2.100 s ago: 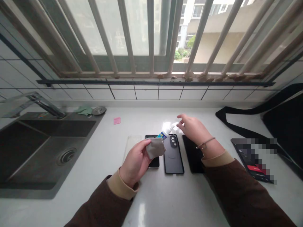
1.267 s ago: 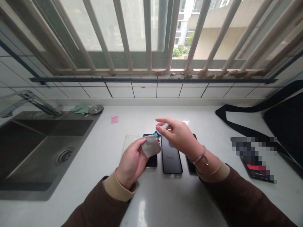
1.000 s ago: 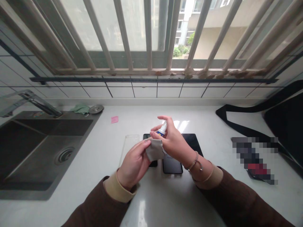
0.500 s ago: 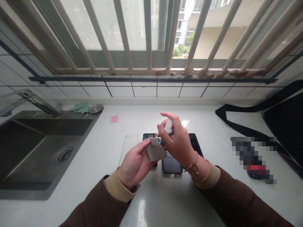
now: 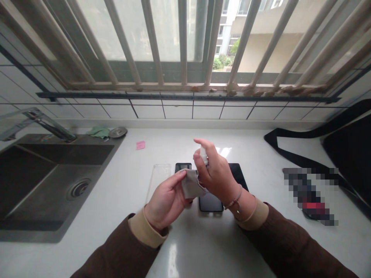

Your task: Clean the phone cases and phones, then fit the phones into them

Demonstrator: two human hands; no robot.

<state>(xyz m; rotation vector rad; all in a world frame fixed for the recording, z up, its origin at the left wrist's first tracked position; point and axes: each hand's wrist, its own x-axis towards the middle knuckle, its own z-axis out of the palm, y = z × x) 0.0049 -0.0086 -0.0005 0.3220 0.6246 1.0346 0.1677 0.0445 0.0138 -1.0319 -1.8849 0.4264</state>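
Note:
My left hand [image 5: 166, 200] pinches a small grey cloth [image 5: 192, 184] between thumb and fingers, above the counter. Close beside the cloth's right edge, my right hand [image 5: 213, 168] is wrapped round a small spray bottle; only its white top [image 5: 203, 154] shows, with the index finger raised over it. Beneath the hands lie a phone with a dark screen [image 5: 211, 202] and another dark phone [image 5: 183, 166], mostly covered by the left hand and cloth. A clear phone case [image 5: 160, 175] lies left of them. A black flat device [image 5: 237, 173] is partly hidden behind my right wrist.
A sink [image 5: 58, 185] with a faucet [image 5: 52, 127] is at left; a green cloth [image 5: 98, 132] and a metal drain cover [image 5: 117, 132] sit on its rim. A pink note [image 5: 140, 145] lies on the counter. At right are a black bag with a strap [image 5: 348, 143] and a blurred-out item [image 5: 311, 197].
My right hand has tilted slightly and covers more of the bottle, whose blue part no longer shows. The cloth has shifted a little to the right; the left hand still holds it.

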